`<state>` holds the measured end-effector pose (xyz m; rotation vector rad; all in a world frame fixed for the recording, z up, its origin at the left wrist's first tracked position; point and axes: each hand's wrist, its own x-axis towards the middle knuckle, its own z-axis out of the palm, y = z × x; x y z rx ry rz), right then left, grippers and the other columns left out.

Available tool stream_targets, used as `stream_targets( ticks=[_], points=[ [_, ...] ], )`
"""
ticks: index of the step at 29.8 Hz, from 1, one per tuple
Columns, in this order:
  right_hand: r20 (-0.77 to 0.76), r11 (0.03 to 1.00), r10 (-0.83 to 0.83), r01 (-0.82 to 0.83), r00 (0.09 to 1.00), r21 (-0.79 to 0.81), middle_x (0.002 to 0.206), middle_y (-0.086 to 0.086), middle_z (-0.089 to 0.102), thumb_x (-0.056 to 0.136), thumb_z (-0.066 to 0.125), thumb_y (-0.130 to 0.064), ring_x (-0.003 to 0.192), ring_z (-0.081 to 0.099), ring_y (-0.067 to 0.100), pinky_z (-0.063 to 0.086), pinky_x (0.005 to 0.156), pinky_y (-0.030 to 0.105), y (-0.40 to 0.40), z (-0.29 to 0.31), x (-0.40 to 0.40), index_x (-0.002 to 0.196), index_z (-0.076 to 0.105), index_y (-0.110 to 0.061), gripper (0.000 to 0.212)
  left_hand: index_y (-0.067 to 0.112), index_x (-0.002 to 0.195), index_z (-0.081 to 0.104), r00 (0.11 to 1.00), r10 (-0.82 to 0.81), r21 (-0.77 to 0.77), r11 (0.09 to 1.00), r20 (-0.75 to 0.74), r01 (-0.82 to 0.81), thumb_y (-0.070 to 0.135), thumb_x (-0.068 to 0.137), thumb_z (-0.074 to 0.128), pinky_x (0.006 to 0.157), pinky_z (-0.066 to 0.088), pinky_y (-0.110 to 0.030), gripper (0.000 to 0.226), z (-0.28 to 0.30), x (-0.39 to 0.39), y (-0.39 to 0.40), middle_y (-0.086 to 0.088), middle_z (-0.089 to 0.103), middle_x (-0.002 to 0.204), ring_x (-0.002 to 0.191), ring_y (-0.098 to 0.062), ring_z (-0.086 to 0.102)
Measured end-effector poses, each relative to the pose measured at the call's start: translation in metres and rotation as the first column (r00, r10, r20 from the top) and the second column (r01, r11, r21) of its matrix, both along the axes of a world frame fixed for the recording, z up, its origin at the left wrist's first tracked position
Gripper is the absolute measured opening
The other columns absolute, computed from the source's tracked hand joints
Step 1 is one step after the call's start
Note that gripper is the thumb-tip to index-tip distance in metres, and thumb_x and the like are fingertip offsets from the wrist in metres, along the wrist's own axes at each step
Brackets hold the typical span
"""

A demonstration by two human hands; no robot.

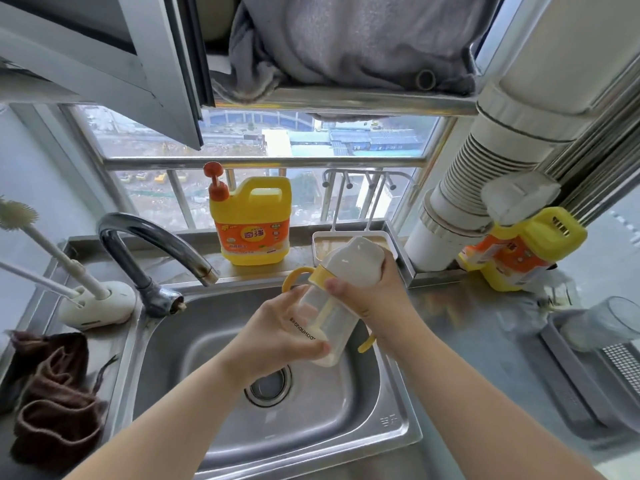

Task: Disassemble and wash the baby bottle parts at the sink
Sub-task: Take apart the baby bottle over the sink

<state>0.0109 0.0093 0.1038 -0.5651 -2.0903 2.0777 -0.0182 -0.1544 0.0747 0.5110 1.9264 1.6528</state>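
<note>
Fingers (313, 344) of both hands grip the baby bottle (329, 317), cap end tilted up-right.

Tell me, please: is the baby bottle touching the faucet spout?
Apart. The head view shows the baby bottle, held in both hands over the sink, with a clear gap to the faucet spout.

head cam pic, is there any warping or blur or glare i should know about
Head view: wide-angle lens bows the window rail and white pipe near the edges; soft daylight from the window, few hard shadows; sheen on the sink and faucet; the baby bottle and both hands are slightly soft.
</note>
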Motion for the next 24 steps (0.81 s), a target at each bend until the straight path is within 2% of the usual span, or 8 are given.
stream_targets(
  ticks=[3, 6, 12, 14, 16, 18, 21, 24],
  points=[
    [-0.016, 0.999, 0.032, -0.032, 0.999, -0.013, 0.109, -0.004, 0.059, 0.055, 0.087, -0.021, 0.093, 0.062, 0.009, 0.053, 0.069, 0.022, 0.003, 0.001, -0.001, 0.113, 0.044, -0.033, 0.073, 0.021, 0.116, 0.062, 0.998, -0.028, 0.061, 0.998, 0.06, 0.024, 0.021, 0.053, 0.077, 0.08, 0.052, -0.029, 0.065, -0.001, -0.001, 0.0, -0.013, 0.069, 0.096, 0.085, -0.021, 0.066],
    [-0.036, 0.999, 0.044, -0.045, 0.998, -0.027, 0.107, -0.004, 0.059, 0.06, 0.087, -0.011, 0.091, 0.062, 0.008, 0.053, 0.066, 0.019, 0.007, 0.001, -0.002, 0.111, 0.046, -0.033, 0.069, 0.014, 0.119, 0.06, 0.991, -0.049, 0.135, 0.99, 0.128, 0.032, 0.021, 0.051, 0.078, 0.076, 0.051, -0.027, 0.071, -0.001, 0.0, 0.001, -0.012, 0.07, 0.096, 0.086, -0.018, 0.066],
    [-0.084, 0.984, 0.164, -0.169, 0.983, -0.062, 0.106, -0.003, 0.061, 0.047, 0.084, -0.02, 0.089, 0.064, 0.007, 0.053, 0.07, 0.023, 0.017, 0.005, 0.0, 0.114, 0.049, -0.031, 0.077, 0.01, 0.117, 0.061, 0.955, -0.155, 0.277, 0.957, 0.253, 0.082, 0.024, 0.054, 0.076, 0.079, 0.05, -0.027, 0.065, -0.007, 0.005, 0.004, -0.01, 0.069, 0.1, 0.093, -0.021, 0.063],
    [-0.115, 0.963, 0.247, -0.256, 0.962, -0.079, 0.104, -0.001, 0.062, 0.041, 0.087, -0.022, 0.086, 0.064, 0.007, 0.052, 0.069, 0.022, 0.023, 0.008, 0.001, 0.116, 0.05, -0.028, 0.083, 0.007, 0.122, 0.058, 0.916, -0.255, 0.334, 0.931, 0.311, 0.146, 0.03, 0.055, 0.079, 0.086, 0.049, -0.031, 0.073, -0.008, 0.002, 0.005, -0.015, 0.064, 0.107, 0.098, -0.026, 0.059],
    [-0.126, 0.92, 0.339, -0.356, 0.932, -0.164, 0.103, 0.0, 0.064, 0.031, 0.093, -0.034, 0.089, 0.065, 0.011, 0.053, 0.071, 0.025, 0.031, 0.009, 0.0, 0.122, 0.048, -0.025, 0.101, 0.002, 0.131, 0.048, 0.827, -0.415, 0.425, 0.872, 0.38, 0.243, 0.038, 0.058, 0.083, 0.09, 0.049, -0.034, 0.089, -0.006, -0.003, 0.005, -0.02, 0.057, 0.114, 0.101, -0.029, 0.056],
    [-0.08, 0.887, 0.416, -0.424, 0.906, -0.183, 0.109, 0.001, 0.063, 0.03, 0.092, -0.048, 0.097, 0.063, 0.015, 0.053, 0.078, 0.028, 0.041, 0.013, -0.003, 0.129, 0.044, -0.027, 0.112, 0.003, 0.133, 0.046, 0.783, -0.49, 0.459, 0.837, 0.383, 0.299, 0.039, 0.059, 0.085, 0.094, 0.047, -0.039, 0.091, 0.001, -0.007, 0.005, -0.021, 0.055, 0.116, 0.104, -0.031, 0.055],
    [0.062, 0.891, 0.451, -0.453, 0.891, 0.024, 0.12, -0.008, 0.06, 0.032, 0.084, -0.066, 0.11, 0.06, 0.008, 0.051, 0.086, 0.027, 0.058, 0.02, -0.007, 0.133, 0.038, -0.038, 0.115, 0.024, 0.118, 0.061, 0.928, -0.27, 0.277, 0.94, 0.258, 0.197, 0.041, 0.048, 0.089, 0.093, 0.048, -0.042, 0.078, 0.012, -0.012, 0.008, -0.013, 0.062, 0.111, 0.104, -0.027, 0.06],
    [0.142, 0.951, 0.258, -0.277, 0.956, 0.138, 0.115, -0.002, 0.063, 0.045, 0.075, -0.067, 0.105, 0.062, 0.01, 0.047, 0.096, 0.034, 0.067, 0.016, -0.005, 0.135, 0.041, -0.026, 0.104, 0.035, 0.124, 0.053, 0.999, 0.026, -0.015, 1.0, -0.043, -0.027, 0.04, 0.046, 0.082, 0.088, 0.052, -0.027, 0.083, 0.01, -0.017, 0.011, 0.008, 0.065, 0.112, 0.104, -0.01, 0.062]
  ],
)
